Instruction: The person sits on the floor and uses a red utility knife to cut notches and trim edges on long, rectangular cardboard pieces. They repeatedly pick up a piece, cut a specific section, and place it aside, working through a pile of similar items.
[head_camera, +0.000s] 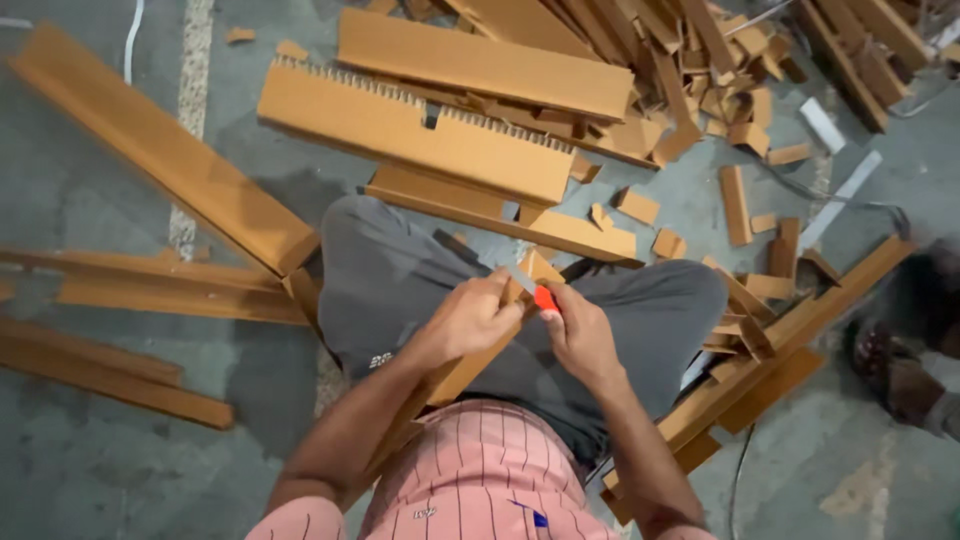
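Left hand grips a cardboard strip while right hand pinches an orange-handled cutter against its tip, many cut scraps already littering the floor.

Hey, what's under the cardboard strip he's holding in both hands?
Under the cardboard strip, held by the left hand and right hand, lie the grey trousers and striped pink shirt. The strip's lower end is hidden behind the left forearm.
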